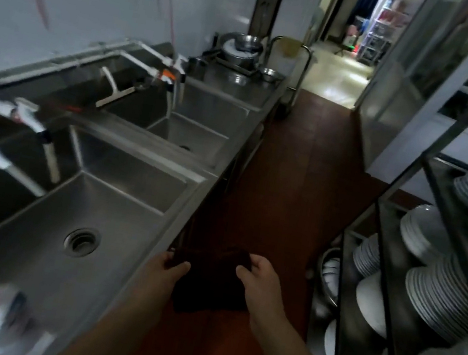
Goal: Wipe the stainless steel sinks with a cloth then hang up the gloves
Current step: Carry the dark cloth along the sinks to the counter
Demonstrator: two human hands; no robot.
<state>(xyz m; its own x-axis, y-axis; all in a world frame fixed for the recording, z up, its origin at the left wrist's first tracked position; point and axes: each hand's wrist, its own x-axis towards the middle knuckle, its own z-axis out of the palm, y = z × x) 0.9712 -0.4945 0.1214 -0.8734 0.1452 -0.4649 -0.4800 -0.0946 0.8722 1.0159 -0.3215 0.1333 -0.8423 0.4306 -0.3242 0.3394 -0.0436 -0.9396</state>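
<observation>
Beside steel sink (pixel 99 294), left hand (pixel 161 271) & right hand (pixel 260 280) pinching dark soft cloth (pixel 207 285)

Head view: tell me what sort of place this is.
Probably a restaurant's dishwashing area: a row of deep stainless steel sinks, a dark metal rack of stacked white plates, and large metal bowls on the counter beyond.

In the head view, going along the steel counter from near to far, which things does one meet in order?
Near sink with its round drain → far sink → small metal bowl → stacked metal basins.
</observation>
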